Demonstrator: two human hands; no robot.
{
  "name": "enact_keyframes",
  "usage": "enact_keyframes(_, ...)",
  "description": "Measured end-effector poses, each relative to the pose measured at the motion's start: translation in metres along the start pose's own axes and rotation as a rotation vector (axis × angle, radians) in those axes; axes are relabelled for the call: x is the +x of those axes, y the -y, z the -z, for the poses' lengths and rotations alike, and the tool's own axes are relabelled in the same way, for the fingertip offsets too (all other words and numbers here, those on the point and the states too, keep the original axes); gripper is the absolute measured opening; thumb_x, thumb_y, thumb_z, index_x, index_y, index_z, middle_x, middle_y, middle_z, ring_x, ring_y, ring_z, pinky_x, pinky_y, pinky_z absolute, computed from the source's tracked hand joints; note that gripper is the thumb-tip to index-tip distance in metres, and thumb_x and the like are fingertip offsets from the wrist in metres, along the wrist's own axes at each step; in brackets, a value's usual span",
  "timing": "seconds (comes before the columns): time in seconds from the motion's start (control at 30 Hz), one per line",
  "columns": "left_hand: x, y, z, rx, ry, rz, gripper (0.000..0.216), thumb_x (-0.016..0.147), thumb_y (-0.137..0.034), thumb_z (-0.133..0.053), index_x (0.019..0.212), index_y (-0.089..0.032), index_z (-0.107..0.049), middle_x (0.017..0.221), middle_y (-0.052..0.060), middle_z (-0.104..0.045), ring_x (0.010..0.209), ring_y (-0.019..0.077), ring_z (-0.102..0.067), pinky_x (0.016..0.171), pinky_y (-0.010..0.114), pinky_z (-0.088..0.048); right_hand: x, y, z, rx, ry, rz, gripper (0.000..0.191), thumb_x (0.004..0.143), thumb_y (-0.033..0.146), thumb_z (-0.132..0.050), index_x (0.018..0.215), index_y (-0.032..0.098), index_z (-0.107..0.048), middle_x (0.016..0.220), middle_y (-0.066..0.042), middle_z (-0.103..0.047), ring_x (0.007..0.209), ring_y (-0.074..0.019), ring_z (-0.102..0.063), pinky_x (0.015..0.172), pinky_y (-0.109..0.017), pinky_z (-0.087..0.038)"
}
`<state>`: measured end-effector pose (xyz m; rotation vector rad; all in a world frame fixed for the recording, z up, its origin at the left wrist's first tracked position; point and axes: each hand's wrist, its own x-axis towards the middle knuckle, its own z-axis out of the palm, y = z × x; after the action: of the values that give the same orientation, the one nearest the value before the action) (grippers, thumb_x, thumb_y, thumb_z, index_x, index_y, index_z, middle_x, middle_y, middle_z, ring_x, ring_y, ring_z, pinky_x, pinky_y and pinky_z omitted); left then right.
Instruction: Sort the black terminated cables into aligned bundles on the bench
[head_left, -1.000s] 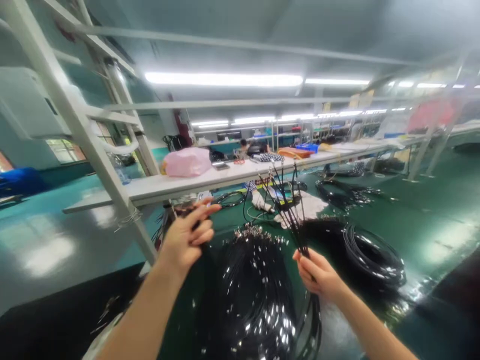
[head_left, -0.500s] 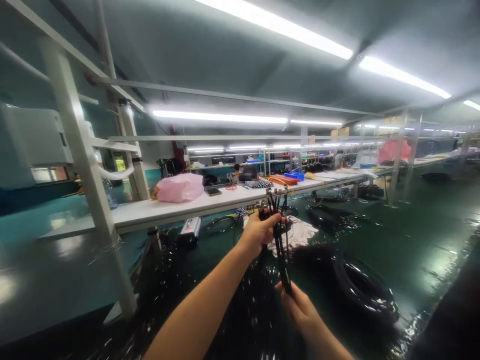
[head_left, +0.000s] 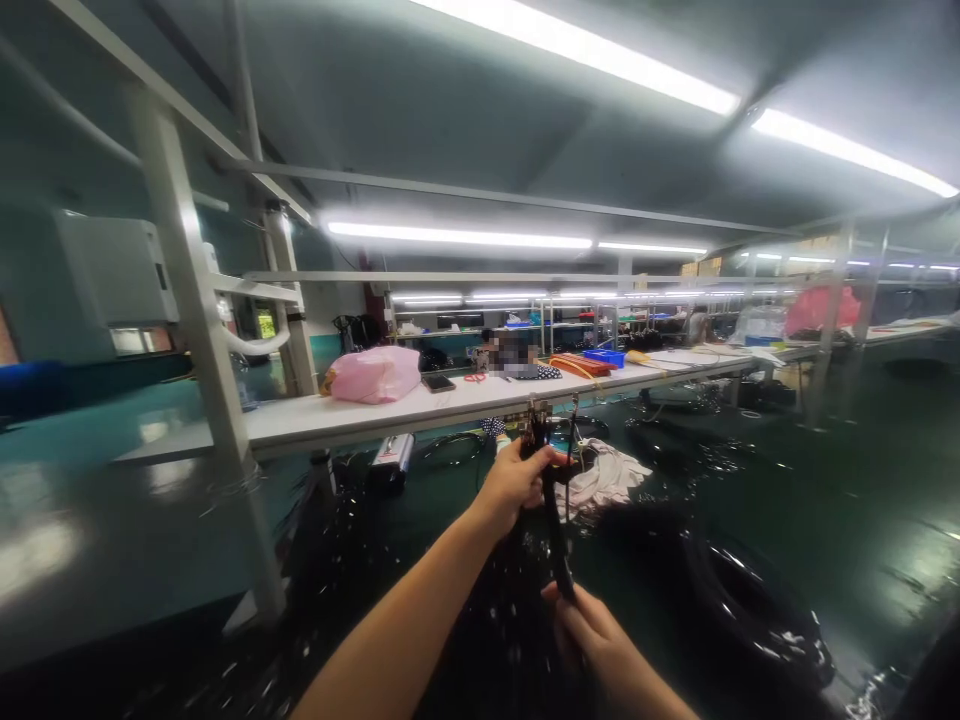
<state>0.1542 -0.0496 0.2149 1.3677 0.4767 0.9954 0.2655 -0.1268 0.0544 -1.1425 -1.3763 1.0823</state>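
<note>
A bundle of thin black cables with metal connector ends stands upright between my two hands. My left hand is closed around the bundle just below the connector tips. My right hand is lower and nearer to me, closed on the same cables further down. Beneath my hands a large heap of black cables with shiny ends covers the dark green table.
A coil of black cable lies to the right. White cloth or gloves lie behind the bundle. A white shelf carries a pink bag and a phone. White frame posts stand at left. A person sits beyond the shelf.
My left hand has come across from the left and taken hold of the cable bundle near its tips. Both hands now hold it together, and the view has tilted upward.
</note>
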Motion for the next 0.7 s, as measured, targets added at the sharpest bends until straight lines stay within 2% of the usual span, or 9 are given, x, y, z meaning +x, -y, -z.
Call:
enact_keyframes(0.13, -0.002, 0.005, 0.005, -0.018, 0.037, 0.001, 0.034, 0.064, -0.041, -0.065, 0.078, -0.012, -0.056, 0.063, 0.001, -0.058, 0.03, -0.0016, -0.02, 0.031, 0.018, -0.01, 0.005, -0.006, 0.002, 0.035, 0.093, -0.071, 0.047, 0.074, 0.06, -0.045, 0.092, 0.017, -0.052, 0.052, 0.005, -0.046, 0.041, -0.0073, -0.038, 0.042, -0.021, -0.03)
enact_keyframes(0.27, 0.001, 0.014, 0.009, -0.022, 0.001, -0.056, 0.029, 0.069, -0.04, -0.061, 0.074, -0.011, -0.056, 0.066, 0.004, -0.059, 0.03, -0.0015, -0.02, 0.03, 0.018, -0.01, 0.007, -0.016, 0.007, 0.062, 0.162, -0.1, 0.046, 0.076, 0.057, -0.045, 0.095, 0.015, -0.051, 0.051, 0.006, -0.045, 0.041, -0.007, -0.039, 0.042, -0.02, -0.031)
enact_keyframes(0.37, 0.002, 0.017, 0.01, -0.022, 0.025, -0.039, 0.03, 0.069, -0.041, -0.061, 0.069, -0.011, -0.055, 0.068, 0.005, -0.061, 0.029, -0.0014, -0.02, 0.029, 0.018, -0.01, 0.004, -0.009, 0.02, 0.056, 0.242, -0.044, 0.044, 0.074, 0.05, -0.053, 0.1, 0.015, -0.052, 0.06, 0.003, -0.053, 0.053, -0.0106, -0.049, 0.053, -0.024, -0.04)
enact_keyframes(0.43, -0.001, 0.014, 0.006, -0.031, 0.088, 0.002, 0.03, 0.068, -0.041, -0.062, 0.069, -0.012, -0.054, 0.066, 0.004, -0.06, 0.029, -0.0012, -0.02, 0.029, 0.017, -0.009, 0.0, 0.008, 0.032, 0.067, 0.293, 0.053, 0.052, 0.069, 0.047, -0.06, 0.109, 0.017, -0.05, 0.078, -0.003, -0.059, 0.07, -0.0155, -0.055, 0.065, -0.028, -0.044)
enact_keyframes(0.5, -0.006, 0.01, -0.002, -0.034, 0.161, 0.046, 0.03, 0.068, -0.04, -0.063, 0.069, -0.011, -0.055, 0.06, 0.003, -0.058, 0.029, -0.001, -0.02, 0.03, 0.017, -0.009, -0.003, 0.034, 0.042, 0.075, 0.25, 0.143, 0.058, 0.069, 0.047, -0.061, 0.118, 0.019, -0.046, 0.095, -0.007, -0.059, 0.087, -0.02, -0.055, 0.075, -0.033, -0.043)
enact_keyframes(0.53, -0.008, 0.008, -0.007, -0.034, 0.191, 0.063, 0.03, 0.068, -0.039, -0.063, 0.069, -0.01, -0.056, 0.056, 0.002, -0.056, 0.029, -0.0008, -0.02, 0.03, 0.017, -0.009, -0.004, 0.048, 0.046, 0.061, 0.199, 0.177, 0.054, 0.071, 0.046, -0.058, 0.117, 0.02, -0.047, 0.098, -0.008, -0.059, 0.091, -0.021, -0.054, 0.079, -0.034, -0.043)
enact_keyframes(0.6, -0.012, 0.004, -0.018, -0.035, 0.228, 0.08, 0.03, 0.069, -0.039, -0.062, 0.069, -0.009, -0.057, 0.045, -0.002, -0.047, 0.029, 0.0, -0.018, 0.03, 0.018, -0.008, -0.006, 0.074, 0.048, -0.011, 0.099, 0.231, 0.038, 0.078, 0.045, -0.05, 0.105, 0.019, -0.056, 0.091, -0.007, -0.062, 0.088, -0.0208, -0.056, 0.081, -0.036, -0.042)
enact_keyframes(0.7, -0.015, 0.002, -0.033, -0.066, 0.207, 0.064, 0.03, 0.07, -0.039, -0.061, 0.069, -0.009, -0.057, 0.035, -0.008, -0.033, 0.028, 0.001, -0.016, 0.03, 0.018, -0.008, -0.009, 0.095, 0.043, -0.078, 0.003, 0.289, 0.032, 0.081, 0.045, -0.044, 0.08, 0.018, -0.06, 0.068, -0.003, -0.062, 0.066, -0.018, -0.058, 0.067, -0.033, -0.047)
